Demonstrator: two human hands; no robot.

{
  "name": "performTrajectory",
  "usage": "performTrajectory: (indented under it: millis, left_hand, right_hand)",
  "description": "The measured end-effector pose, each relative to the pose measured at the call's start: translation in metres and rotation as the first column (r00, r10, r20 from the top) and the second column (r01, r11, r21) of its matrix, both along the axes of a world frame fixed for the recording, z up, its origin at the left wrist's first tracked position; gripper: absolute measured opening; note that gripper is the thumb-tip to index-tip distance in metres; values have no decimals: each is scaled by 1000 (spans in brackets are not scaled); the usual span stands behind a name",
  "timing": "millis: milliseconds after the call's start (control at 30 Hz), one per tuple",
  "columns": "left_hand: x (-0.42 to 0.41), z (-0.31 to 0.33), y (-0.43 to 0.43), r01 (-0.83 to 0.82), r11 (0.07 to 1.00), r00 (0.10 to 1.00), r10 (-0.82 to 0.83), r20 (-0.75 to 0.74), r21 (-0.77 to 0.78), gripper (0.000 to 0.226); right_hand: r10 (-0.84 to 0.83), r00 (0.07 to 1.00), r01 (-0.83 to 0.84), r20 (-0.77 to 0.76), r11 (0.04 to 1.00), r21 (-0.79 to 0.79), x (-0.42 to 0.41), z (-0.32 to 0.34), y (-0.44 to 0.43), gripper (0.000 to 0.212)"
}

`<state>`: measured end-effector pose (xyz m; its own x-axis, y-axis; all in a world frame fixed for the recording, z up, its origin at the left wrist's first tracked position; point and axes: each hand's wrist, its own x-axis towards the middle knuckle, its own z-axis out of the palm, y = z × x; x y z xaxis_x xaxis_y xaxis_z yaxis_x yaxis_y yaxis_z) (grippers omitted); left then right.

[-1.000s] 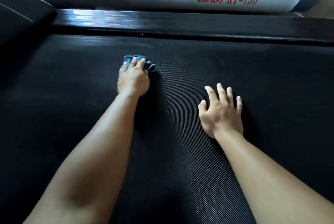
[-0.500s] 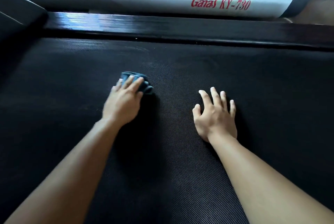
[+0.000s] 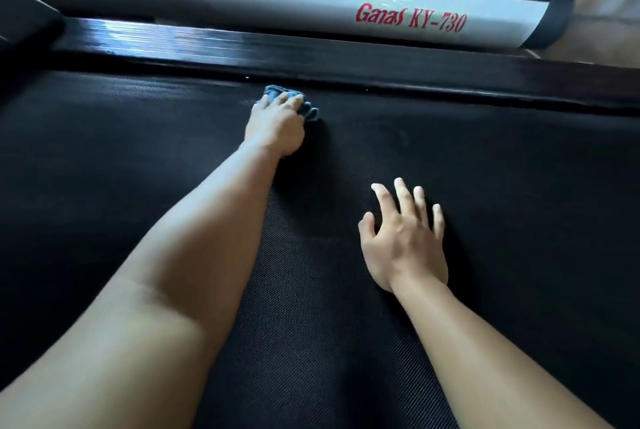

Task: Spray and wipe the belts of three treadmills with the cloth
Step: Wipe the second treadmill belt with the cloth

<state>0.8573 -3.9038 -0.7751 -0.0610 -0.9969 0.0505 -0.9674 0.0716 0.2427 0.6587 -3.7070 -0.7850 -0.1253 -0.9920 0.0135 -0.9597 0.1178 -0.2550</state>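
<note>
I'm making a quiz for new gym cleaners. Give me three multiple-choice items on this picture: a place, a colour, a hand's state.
1. Where is the crumpled blue cloth?
A) near the far edge of the black textured treadmill belt
B) on the floor
C) over a handlebar

2. What colour is the lettering on the light grey side cover?
A) green
B) red
C) white

3. How is the right hand?
A) gripping a bottle
B) clenched
C) fingers spread on the belt

Answers: 1 A, the left hand presses it close to the glossy black side rail; 2 B, "Ganas KY-730" reads red; 3 C, it lies splayed, holding nothing.
</note>
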Motion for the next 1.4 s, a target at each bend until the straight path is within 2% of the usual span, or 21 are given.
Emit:
performTrajectory:
  millis: [133,267,400,567,667,800,867,967,1067,1167,1267,1400]
  left_hand:
    - [-39,2,38,260,965,966,-260,11,-18,51]
    - [-6,-3,72,337,942,942,-337,0,4,51]
    - [49,-4,77,188,982,982,-188,5,10,51]
    - [106,-4,42,-65,998,998,65,12,8,51]
    - [106,-3,9,-167,986,986,167,-23,18,51]
    - [69,0,-20,-195,981,980,195,-39,-1,51]
    - [42,3,-28,-145,989,989,145,-37,-6,50]
    - [-10,1,-28,38,999,999,-39,-16,-10,50]
    - [-52,-2,-6,227,974,974,-227,12,-28,51]
    - [-59,-3,26,332,943,943,-332,-14,-19,51]
    - [-31,-6,58,345,939,938,-344,-52,3,50]
    - [36,-7,80,213,977,976,-213,-42,-4,50]
  right_hand:
    - [-4,1000,3,15,1000,16,-1,1,0,52]
    - [-6,1000,6,27,1000,21,-1,3,0,53]
    - [-3,1000,3,25,1000,7,0,3,-1,53]
    - [1,1000,-1,12,1000,2,2,1,-1,53]
    - [-2,1000,2,15,1000,-6,2,1,-1,53]
    - [-2,1000,2,5,1000,-15,2,0,1,53]
    - [1,1000,-1,6,1000,-14,2,0,-1,53]
    - [1,1000,-1,-1,1000,5,1,-1,-3,54]
    - [0,1000,0,13,1000,5,0,-1,-3,55]
    - [-2,1000,2,24,999,33,-1,2,-3,56]
    - [-2,999,1,37,999,36,-1,5,0,54]
    - [-2,1000,1,23,1000,12,0,4,-1,54]
